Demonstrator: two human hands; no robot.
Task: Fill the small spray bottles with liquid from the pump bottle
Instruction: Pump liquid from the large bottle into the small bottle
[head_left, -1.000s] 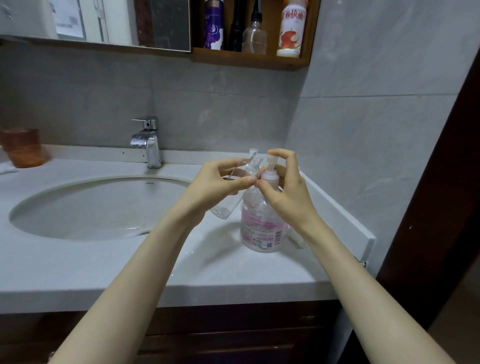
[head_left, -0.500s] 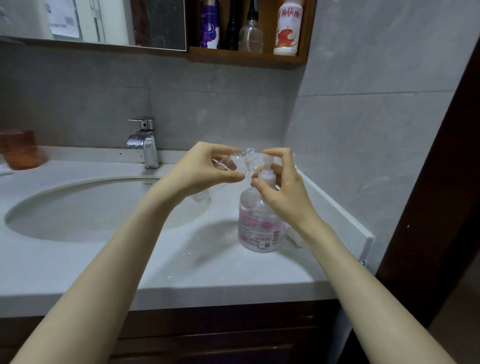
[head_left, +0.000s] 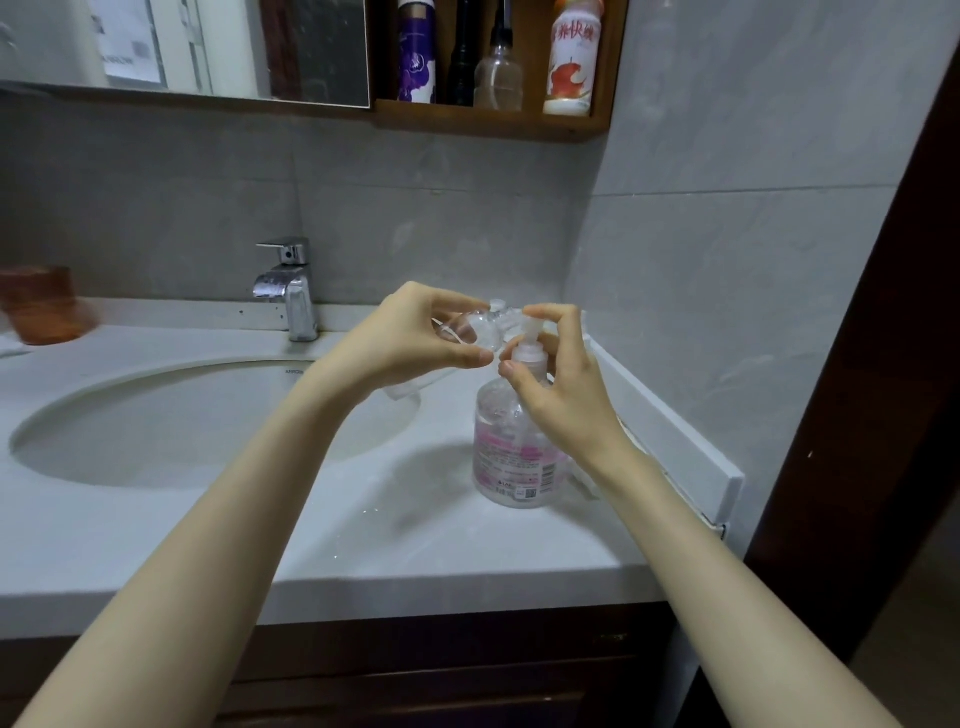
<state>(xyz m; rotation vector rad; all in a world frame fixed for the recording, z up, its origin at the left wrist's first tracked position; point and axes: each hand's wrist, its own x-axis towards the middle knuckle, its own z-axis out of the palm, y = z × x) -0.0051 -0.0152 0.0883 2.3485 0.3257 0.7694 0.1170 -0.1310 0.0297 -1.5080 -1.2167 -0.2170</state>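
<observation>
A clear pump bottle (head_left: 511, 462) with a pink label stands on the white counter, right of the basin. My right hand (head_left: 558, 387) curls round its neck, with the index finger on top of the white pump head (head_left: 531, 326). My left hand (head_left: 410, 340) grips a small clear spray bottle (head_left: 480, 332), tilted almost level, its open neck held at the pump's spout. The small bottle's lower end is hidden behind my fingers.
An oval sink (head_left: 171, 421) with a chrome tap (head_left: 291, 288) fills the counter's left half. An orange cup (head_left: 44, 306) stands far left. A wooden shelf (head_left: 493, 117) above holds several bottles. The tiled side wall and counter lip close off the right.
My left hand has lifted and tipped the small bottle from slanting downward to almost level, bringing its neck to the pump spout. My right hand has stayed on the pump.
</observation>
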